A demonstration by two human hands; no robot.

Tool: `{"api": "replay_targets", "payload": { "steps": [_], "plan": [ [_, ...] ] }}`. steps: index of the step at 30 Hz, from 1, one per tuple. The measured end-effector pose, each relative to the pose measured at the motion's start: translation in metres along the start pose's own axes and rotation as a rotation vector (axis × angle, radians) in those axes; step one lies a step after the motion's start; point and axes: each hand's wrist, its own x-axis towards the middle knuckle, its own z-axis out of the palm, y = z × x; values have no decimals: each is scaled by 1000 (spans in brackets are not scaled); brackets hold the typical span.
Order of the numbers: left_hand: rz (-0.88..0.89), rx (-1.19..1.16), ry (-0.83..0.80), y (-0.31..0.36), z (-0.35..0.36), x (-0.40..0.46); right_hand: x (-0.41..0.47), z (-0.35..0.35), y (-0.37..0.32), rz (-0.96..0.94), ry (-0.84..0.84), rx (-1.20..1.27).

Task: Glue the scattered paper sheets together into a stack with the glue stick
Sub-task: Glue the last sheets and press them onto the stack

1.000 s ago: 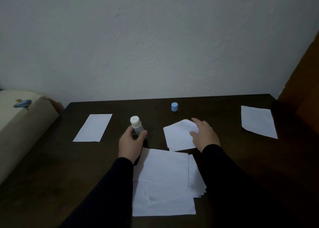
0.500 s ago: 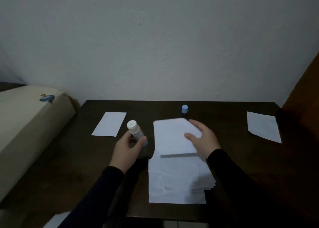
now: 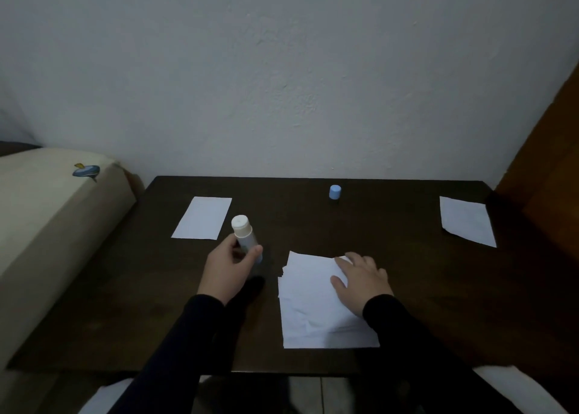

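A stack of white paper sheets (image 3: 313, 307) lies on the dark wooden table (image 3: 407, 288) near its front edge. My right hand (image 3: 363, 280) presses flat on the top sheet with straight fingers. My left hand (image 3: 230, 268) grips an uncapped glue stick (image 3: 244, 235), held upright just left of the stack, white tip up. The blue cap (image 3: 335, 192) stands alone near the table's back edge. One loose sheet (image 3: 203, 217) lies at the back left and another loose sheet (image 3: 466, 219) at the back right.
A cream cushion or mattress (image 3: 47, 219) with a small blue print lies beside the table's left edge. A brown wooden panel (image 3: 545, 175) stands at the right. A plain wall rises behind the table. White shapes show below the front edge.
My right hand has brought the lifted sheet down onto the stack and now presses it flat. My left hand with the glue stick has stayed put. The camera has tilted slightly.
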Motion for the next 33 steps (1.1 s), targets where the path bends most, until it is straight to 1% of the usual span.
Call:
{"api": "replay_targets", "payload": {
  "steps": [2,5,7,9,13,15,18,23,27,29,31,33],
  "plan": [
    [-4,5,-11,-2,-3,-1,-1,-1,-1,-6,24,-16],
    [-9,11,-13,-6,-11,1,-3,-7,-13,-72,84,5],
    [-3,12,-4,-8,-17,3,-5,-10,-29,-141,114,57],
    [-4,6,19,-11,-25,6,-6,-11,-49,-209,109,141],
    [-35,-65,129,-18,-43,10,2,-12,-90,-332,55,221],
    [-70,-111,184,-23,-55,13,13,-11,-115,-336,49,234],
    [-125,-149,256,-31,-74,18,34,-9,-154,-297,19,316],
    [-193,-175,336,-45,-101,30,76,-12,-202,-351,41,232],
    [-222,-200,345,-55,-113,41,104,-7,-224,-362,74,184],
    [-234,-213,344,-59,-115,45,116,-1,-231,-387,79,119],
    [-243,-229,338,-61,-116,49,127,3,-235,-403,19,18],
    [-249,-248,323,-62,-116,53,138,5,-238,-392,-76,-47]
  ]
}}
